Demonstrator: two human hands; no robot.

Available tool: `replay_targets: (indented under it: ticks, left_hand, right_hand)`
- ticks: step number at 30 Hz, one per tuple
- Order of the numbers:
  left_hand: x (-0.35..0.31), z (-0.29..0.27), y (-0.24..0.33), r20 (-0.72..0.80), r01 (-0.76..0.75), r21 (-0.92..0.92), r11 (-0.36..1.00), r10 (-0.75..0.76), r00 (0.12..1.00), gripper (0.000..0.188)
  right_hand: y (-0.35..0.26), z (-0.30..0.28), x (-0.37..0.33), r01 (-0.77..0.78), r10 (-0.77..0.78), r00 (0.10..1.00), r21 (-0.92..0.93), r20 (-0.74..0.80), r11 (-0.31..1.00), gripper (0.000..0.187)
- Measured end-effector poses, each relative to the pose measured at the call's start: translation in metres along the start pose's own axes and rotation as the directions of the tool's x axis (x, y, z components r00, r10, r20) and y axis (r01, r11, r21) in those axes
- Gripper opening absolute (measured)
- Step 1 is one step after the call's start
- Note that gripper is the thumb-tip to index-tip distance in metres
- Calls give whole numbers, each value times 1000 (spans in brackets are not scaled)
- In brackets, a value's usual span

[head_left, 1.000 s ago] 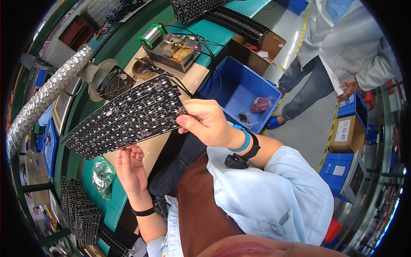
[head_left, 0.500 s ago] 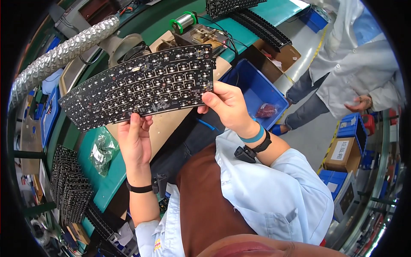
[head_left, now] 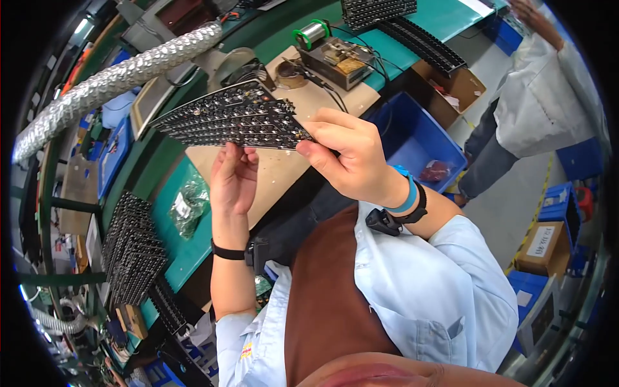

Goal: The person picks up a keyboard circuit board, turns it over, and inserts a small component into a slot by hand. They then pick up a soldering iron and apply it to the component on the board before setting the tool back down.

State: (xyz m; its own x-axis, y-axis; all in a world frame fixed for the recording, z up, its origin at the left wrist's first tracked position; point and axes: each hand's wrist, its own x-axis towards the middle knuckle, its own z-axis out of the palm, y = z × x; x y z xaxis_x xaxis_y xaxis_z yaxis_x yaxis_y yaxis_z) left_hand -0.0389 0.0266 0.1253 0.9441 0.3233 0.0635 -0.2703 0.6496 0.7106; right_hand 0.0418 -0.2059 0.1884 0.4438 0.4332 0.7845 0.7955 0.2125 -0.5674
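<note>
Between my two hands a black keyboard circuit board point(head_left: 225, 119) is held up, tilted so that its face is seen at a slant. Rows of small bright components cover it. My left hand point(head_left: 233, 174) pinches its lower edge near the middle, thumb in front. At the board's right end my right hand point(head_left: 348, 151) grips the corner between thumb and fingers. Below it on the bench lies brown cardboard point(head_left: 277, 174). A stack of similar boards point(head_left: 132, 251) stands at the left, beside a clear plastic bag point(head_left: 189, 208).
A silvery flexible duct point(head_left: 122, 87) crosses the upper left. Behind the board are a green solder spool point(head_left: 312, 34) and a soldering station point(head_left: 338, 61). Black racks point(head_left: 422, 45) lie farther back. A blue bin point(head_left: 419, 138) stands right of the bench; a person in a pale coat point(head_left: 541, 97) stands beyond.
The board has tipped from facing me to a steep slant, with both hands still on it. My view has shifted, so the bench appears farther right. The other person's arm is now raised.
</note>
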Motion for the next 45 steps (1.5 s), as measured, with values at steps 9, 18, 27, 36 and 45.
replay_targets:
  ticks: [9,18,27,36,45]
  left_hand:
    - [-10,14,6,21,17,-39,999,-16,1000,20]
    - [-9,23,22,-36,-229,129,965,235,971,18]
    - [-21,86,69,276,-531,716,453,514,812,19]
    - [-20,148,9,804,-647,581,-493,225,551,28]
    - [-8,140,-1,823,-563,465,-683,100,559,30]
  right_hand:
    - [-9,2,0,98,-97,995,21,-40,995,25]
    - [4,-21,-9,55,-59,997,75,50,996,21]
    - [12,-85,-44,-256,244,956,-60,-163,965,26]
    - [-40,-85,-28,10,-76,985,-386,-157,922,35]
    - [-34,-65,-15,98,-184,982,-752,-31,651,35]
